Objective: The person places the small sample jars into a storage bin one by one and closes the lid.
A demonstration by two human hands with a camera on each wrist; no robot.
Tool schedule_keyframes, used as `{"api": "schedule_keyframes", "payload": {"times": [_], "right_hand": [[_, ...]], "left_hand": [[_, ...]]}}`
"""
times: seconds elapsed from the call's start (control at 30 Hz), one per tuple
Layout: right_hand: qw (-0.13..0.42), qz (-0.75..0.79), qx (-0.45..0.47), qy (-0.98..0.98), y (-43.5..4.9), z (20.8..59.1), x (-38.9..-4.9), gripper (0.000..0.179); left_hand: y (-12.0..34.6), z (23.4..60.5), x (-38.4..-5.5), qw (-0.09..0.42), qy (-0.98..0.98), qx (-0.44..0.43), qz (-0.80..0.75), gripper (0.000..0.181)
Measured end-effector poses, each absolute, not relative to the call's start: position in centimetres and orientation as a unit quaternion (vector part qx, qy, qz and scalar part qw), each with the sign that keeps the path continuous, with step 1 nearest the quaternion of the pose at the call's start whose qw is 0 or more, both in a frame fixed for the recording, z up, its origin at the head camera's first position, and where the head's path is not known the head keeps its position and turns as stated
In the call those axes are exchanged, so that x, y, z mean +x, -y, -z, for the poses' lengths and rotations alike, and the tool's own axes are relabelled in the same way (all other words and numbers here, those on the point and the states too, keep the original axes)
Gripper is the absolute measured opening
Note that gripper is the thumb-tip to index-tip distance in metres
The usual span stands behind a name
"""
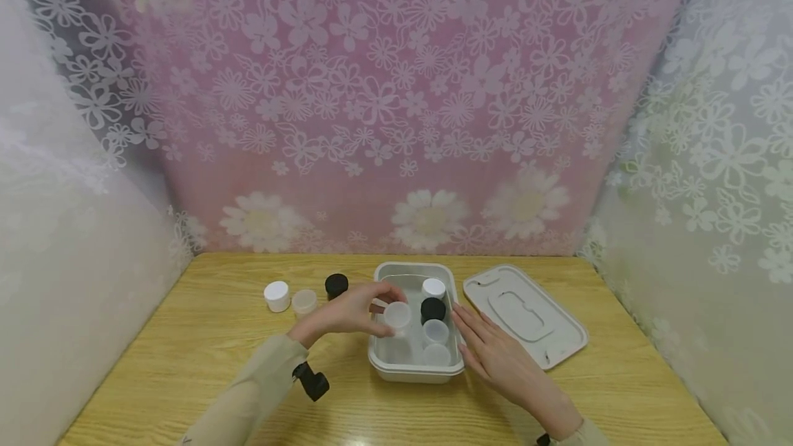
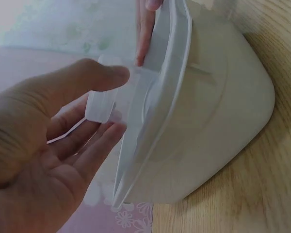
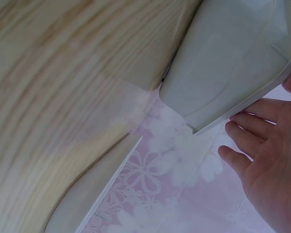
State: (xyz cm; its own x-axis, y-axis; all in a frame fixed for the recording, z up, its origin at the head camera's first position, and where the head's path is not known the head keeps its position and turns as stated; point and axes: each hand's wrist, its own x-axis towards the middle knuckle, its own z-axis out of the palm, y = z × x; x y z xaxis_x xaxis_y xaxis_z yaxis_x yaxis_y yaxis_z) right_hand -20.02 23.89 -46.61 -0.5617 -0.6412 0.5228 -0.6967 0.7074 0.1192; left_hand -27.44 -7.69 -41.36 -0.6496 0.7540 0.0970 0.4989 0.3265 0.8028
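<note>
My left hand (image 1: 356, 310) pinches a small translucent jar (image 1: 397, 314) between thumb and fingers over the left half of a white plastic box (image 1: 414, 376). In the left wrist view the jar (image 2: 101, 106) is tilted beside the box rim. Down the right side of the box stand a white-lidded jar (image 1: 434, 288), a black-lidded jar (image 1: 433, 310) and two translucent jars (image 1: 436, 331) in a row. My right hand (image 1: 495, 356) lies along the box's right rim, fingers extended; the right wrist view shows its fingertips (image 3: 236, 118) at that rim.
On the table left of the box stand a white jar (image 1: 277, 296), a beige translucent jar (image 1: 304, 302) and a black-lidded jar (image 1: 336, 285), partly behind my left hand. The box's lid (image 1: 526, 315) lies flat on the right. A flowered curtain (image 1: 396, 122) rises behind the wooden table (image 1: 204, 336).
</note>
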Motion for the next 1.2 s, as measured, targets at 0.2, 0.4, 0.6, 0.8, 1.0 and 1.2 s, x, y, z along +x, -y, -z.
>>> {"api": "schedule_keyframes", "payload": {"times": [0.2, 0.4, 0.6, 0.8, 1.0, 1.2], "right_hand": [[0.27, -0.054, 0.376, 0.885, -23.9, 46.5, -19.9, 0.051], [0.271, -0.053, 0.38, 0.883, -24.0, 46.5, -19.9, 0.05], [0.272, -0.056, 0.381, 0.882, -24.0, 46.7, -20.0, 0.053], [0.273, -0.055, 0.381, 0.882, -24.0, 46.8, -20.0, 0.053], [0.271, -0.055, 0.379, 0.883, -24.0, 46.7, -19.9, 0.051], [0.272, -0.056, 0.38, 0.882, -24.0, 46.6, -20.0, 0.052]], "left_hand": [[6.6, 41.5, -28.1, 0.198, -0.795, 0.424, -0.386, 0.047], [5.4, 41.2, -28.0, 0.234, -0.798, 0.443, -0.336, 0.044], [4.4, 41.1, -27.6, 0.238, -0.814, 0.453, -0.276, 0.043], [3.5, 41.4, -27.2, 0.222, -0.837, 0.454, -0.21, 0.041], [2.9, 41.5, -26.5, 0.203, -0.856, 0.452, -0.15, 0.034], [2.8, 41.0, -26.3, 0.201, -0.862, 0.451, -0.11, 0.033]]}}
